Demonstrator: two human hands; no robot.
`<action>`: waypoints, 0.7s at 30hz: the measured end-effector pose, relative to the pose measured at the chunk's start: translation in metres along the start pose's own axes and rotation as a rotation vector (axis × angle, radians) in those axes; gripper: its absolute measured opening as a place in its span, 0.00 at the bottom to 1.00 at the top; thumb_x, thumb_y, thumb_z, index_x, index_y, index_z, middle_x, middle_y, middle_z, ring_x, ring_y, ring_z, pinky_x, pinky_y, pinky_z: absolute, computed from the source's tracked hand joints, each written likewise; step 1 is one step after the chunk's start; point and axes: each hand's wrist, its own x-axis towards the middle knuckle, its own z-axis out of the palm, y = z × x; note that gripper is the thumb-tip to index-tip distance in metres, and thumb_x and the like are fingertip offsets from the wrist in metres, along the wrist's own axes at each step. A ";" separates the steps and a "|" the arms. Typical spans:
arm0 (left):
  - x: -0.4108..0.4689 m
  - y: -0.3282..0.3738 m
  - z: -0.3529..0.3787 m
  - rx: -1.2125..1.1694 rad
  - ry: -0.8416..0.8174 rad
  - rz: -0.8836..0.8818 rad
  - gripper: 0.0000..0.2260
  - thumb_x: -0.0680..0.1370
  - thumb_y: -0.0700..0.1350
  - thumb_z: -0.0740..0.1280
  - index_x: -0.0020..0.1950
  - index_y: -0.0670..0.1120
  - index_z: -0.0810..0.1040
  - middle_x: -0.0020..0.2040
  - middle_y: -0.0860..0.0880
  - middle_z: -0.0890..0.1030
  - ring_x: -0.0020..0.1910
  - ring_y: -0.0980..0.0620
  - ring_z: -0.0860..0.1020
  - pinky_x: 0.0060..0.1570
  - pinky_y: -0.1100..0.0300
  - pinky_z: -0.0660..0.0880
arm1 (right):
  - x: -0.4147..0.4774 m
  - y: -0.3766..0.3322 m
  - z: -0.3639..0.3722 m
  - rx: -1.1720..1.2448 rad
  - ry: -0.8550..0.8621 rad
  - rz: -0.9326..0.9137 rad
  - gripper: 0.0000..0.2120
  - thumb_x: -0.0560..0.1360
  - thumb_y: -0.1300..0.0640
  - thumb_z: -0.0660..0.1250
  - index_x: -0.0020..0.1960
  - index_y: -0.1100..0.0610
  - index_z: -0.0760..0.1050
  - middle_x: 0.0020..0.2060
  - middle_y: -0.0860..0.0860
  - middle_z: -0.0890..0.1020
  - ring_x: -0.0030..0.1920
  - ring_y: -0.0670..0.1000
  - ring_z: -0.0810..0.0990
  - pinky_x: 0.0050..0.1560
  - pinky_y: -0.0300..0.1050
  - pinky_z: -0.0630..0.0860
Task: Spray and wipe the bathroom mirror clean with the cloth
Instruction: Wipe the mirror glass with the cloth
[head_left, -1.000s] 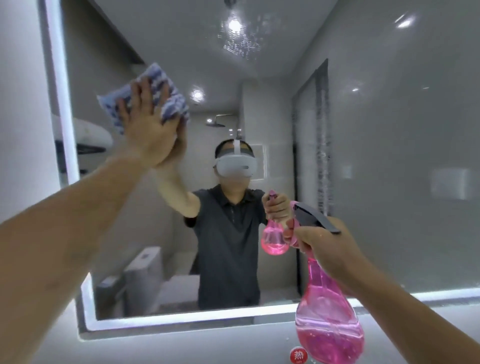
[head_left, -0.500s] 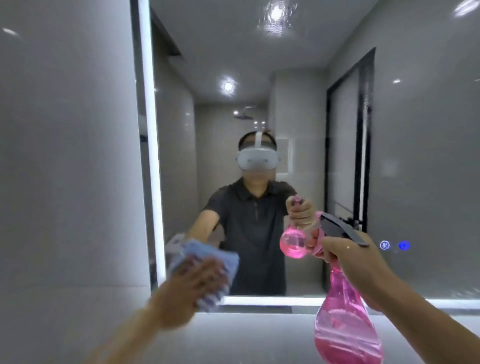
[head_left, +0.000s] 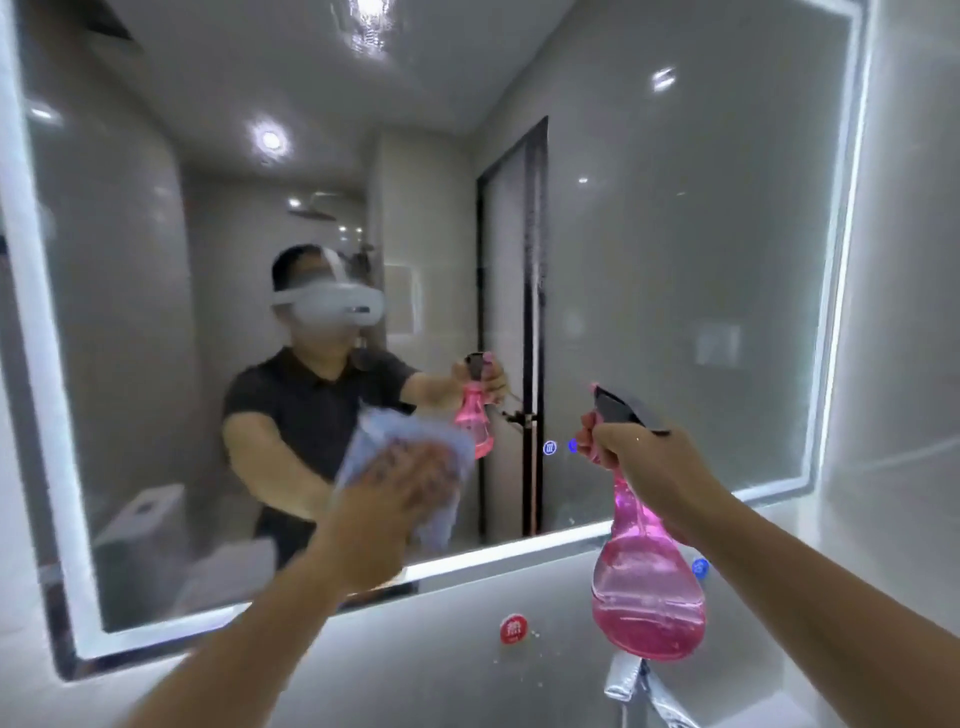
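The mirror (head_left: 675, 260) fills most of the view, a wide rectangle with a glowing white strip around its edge, hanging on a pale tiled wall above a chrome tap (head_left: 631, 683). Nearest the camera, two bare forearms reach up from the bottom. The left hand (head_left: 387, 501) lies flat with fingers spread, pressing a light blue cloth (head_left: 402, 452) against the lower middle of the glass; hand and cloth are blurred. The right hand (head_left: 657, 470) is closed around the neck of a pink see-through spray bottle (head_left: 644, 582), held upright just in front of the mirror's lower edge. Its dark grey trigger head (head_left: 626, 410) points up and left at the glass, and pink liquid sits in the rounded base. On the wall below the mirror is a round red sticker (head_left: 512, 629) with a white character too small to read, and a blue one (head_left: 700, 567) shows behind the bottle. Two small blue lit icons (head_left: 550, 448) glow on the glass. The reflection shows a person in a dark polo shirt wearing a white headset.
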 end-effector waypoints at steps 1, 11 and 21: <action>-0.026 0.021 0.015 0.010 -0.112 0.110 0.25 0.80 0.52 0.32 0.77 0.51 0.38 0.79 0.49 0.41 0.75 0.52 0.33 0.73 0.55 0.30 | 0.002 0.004 -0.008 0.000 0.013 0.007 0.22 0.54 0.61 0.59 0.42 0.76 0.68 0.35 0.58 0.73 0.40 0.53 0.71 0.42 0.50 0.66; 0.176 -0.043 -0.066 0.106 0.214 -0.534 0.29 0.79 0.54 0.52 0.78 0.49 0.50 0.79 0.42 0.50 0.77 0.49 0.37 0.71 0.50 0.30 | 0.064 0.039 -0.095 0.046 -0.093 -0.068 0.12 0.58 0.62 0.62 0.37 0.70 0.75 0.33 0.60 0.74 0.37 0.55 0.72 0.38 0.55 0.68; 0.259 0.071 0.004 0.061 0.175 -0.177 0.30 0.79 0.55 0.56 0.78 0.50 0.49 0.79 0.48 0.49 0.77 0.51 0.43 0.73 0.49 0.33 | 0.114 0.080 -0.153 0.081 -0.208 -0.178 0.22 0.65 0.70 0.60 0.16 0.54 0.65 0.35 0.67 0.74 0.36 0.64 0.71 0.34 0.47 0.64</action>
